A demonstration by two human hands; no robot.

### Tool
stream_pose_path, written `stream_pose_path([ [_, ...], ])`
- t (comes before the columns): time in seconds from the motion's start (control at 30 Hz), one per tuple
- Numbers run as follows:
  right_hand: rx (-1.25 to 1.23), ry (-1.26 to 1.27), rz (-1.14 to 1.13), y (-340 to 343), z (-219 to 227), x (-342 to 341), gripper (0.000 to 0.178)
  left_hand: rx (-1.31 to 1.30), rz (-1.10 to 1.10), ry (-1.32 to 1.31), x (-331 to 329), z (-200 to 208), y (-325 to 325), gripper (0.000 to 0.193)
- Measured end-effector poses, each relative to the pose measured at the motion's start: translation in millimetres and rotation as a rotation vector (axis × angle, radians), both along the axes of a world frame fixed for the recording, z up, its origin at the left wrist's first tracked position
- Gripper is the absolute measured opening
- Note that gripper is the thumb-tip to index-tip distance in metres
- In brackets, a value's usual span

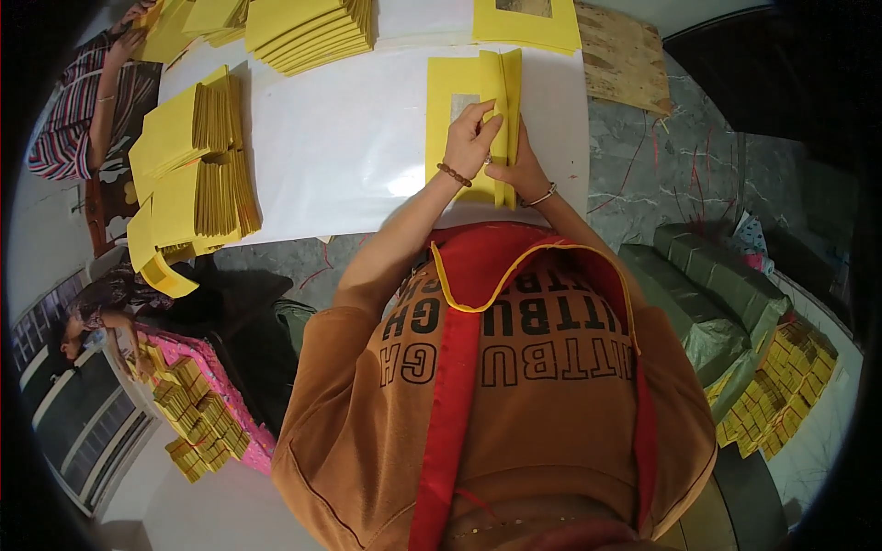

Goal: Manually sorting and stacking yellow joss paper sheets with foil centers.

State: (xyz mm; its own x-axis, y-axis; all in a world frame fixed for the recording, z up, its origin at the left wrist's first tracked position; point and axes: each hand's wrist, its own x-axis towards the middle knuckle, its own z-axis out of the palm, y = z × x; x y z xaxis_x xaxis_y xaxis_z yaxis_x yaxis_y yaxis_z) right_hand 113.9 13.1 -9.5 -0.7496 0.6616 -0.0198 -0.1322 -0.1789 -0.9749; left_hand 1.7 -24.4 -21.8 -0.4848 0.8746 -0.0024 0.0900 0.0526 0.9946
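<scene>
A yellow paper sheet (439, 119) with a silvery-grey rectangle lies at the right of the white table, and its right part stands up in a lengthwise fold. My left hand (470, 142), with a beaded bracelet at the wrist, pinches the folded edge between thumb and fingers. Against the outer right side of the fold, my right hand (522, 170) grips the paper, its thumb toward the near end. A bangle circles that wrist. Some of the fingers are hidden by the paper, and how many layers are held I cannot tell.
Stacked folded yellow papers (197, 156) line the table's left side, with another stack (312, 32) at the far edge. Flat yellow sheets (528, 32) lie far right beside a wooden board (625, 60). Other people work at left. Green wrapped bundles (707, 285) stand at right.
</scene>
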Motion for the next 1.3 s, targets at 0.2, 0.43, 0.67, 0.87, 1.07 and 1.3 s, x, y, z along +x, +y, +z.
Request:
stream_pose_path([
  [0.2, -0.022, 0.017, 0.008, 1, 3, 0, 0.094, -0.043, 0.060, -0.025, 2, 0, -1, 0.021],
  [0.43, 0.108, -0.038, -0.028, -1, -6, -2, 0.100, 0.117, -0.009, 0.166, 0, 8, 6, 0.029],
  [0.67, 0.220, -0.166, -0.018, 0, -9, 3, 0.100, -0.021, -0.014, 0.217, 2, 15, 5, 0.036],
  [0.87, 0.063, -0.052, -0.006, 0, -5, 0, 0.098, -0.051, -0.052, 0.034, -2, 6, 1, 0.033],
  [1.07, 0.003, 0.008, 0.001, -1, 10, -3, 0.099, -0.011, 0.027, -0.046, 3, 4, 2, 0.029],
  [1.3, 0.041, 0.016, -0.004, -1, -6, -2, 0.098, 0.062, -0.008, 0.187, 1, 8, 3, 0.029],
])
